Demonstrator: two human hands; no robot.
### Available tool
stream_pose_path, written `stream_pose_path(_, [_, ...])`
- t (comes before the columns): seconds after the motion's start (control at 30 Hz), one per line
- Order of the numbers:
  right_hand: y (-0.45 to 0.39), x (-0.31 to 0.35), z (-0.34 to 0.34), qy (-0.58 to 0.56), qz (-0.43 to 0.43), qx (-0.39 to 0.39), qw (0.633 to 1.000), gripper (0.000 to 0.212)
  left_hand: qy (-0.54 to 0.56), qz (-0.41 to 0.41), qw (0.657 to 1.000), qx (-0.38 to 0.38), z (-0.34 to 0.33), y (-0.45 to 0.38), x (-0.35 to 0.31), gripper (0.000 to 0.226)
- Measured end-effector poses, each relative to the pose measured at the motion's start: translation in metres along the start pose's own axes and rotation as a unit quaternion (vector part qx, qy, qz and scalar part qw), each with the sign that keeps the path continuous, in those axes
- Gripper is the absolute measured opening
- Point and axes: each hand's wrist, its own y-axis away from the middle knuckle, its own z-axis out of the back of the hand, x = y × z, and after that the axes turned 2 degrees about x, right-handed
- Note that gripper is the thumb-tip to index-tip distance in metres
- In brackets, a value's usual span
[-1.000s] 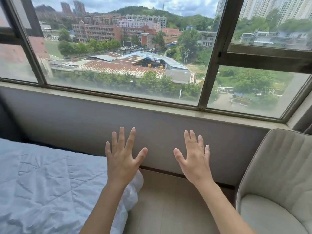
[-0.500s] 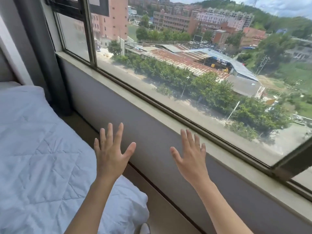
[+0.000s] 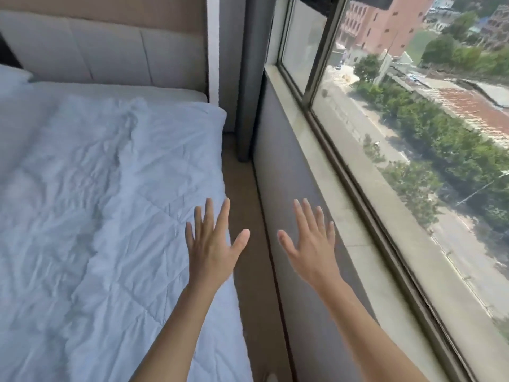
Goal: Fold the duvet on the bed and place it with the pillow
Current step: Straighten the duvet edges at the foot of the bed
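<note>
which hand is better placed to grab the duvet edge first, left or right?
Left, probably. The left hand, open with fingers spread, hovers over the near edge of the pale blue quilted duvet. The right hand, also open, is over the grey wall under the stone window sill, across the floor gap.

Padded headboard [image 3: 110,48], window [image 3: 413,133], stone sill [image 3: 344,210], grey curtain [image 3: 248,92]

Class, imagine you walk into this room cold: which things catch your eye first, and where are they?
Two bare hands held up with fingers spread: the left hand over the bed's edge, the right hand before the wall under the window. A rumpled pale blue duvet covers the bed on the left, unfolded, with a pillow corner at the far left by the headboard.
</note>
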Motion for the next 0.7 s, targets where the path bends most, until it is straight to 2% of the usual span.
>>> stream_pose_path(0.23, [-0.149, 0.013, -0.037, -0.018, 0.18, 0.092, 0.979, 0.079, -0.033, 0.2, 0.973, -0.108, -0.014, -0.048, 0.042, 0.081])
stream_pose_path(0.37, [-0.203, 0.03, -0.048, -0.018, 0.264, 0.136, 0.955, 0.085, -0.052, 0.274, 0.948, -0.151, -0.018, -0.061, 0.043, 0.082])
stream_pose_path(0.5, [-0.228, 0.067, -0.078, 0.002, 0.366, 0.19, 0.911, 0.083, -0.059, 0.356, 0.911, -0.199, -0.012, -0.055, 0.049, 0.082])
stream_pose_path(0.63, [-0.226, 0.123, -0.115, -0.014, 0.46, 0.252, 0.851, 0.082, -0.064, 0.448, 0.853, -0.26, -0.001, -0.027, 0.067, 0.084])
stream_pose_path(0.7, [-0.222, 0.145, -0.129, -0.014, 0.501, 0.258, 0.826, 0.081, -0.063, 0.48, 0.829, -0.28, 0.001, -0.013, 0.078, 0.084])
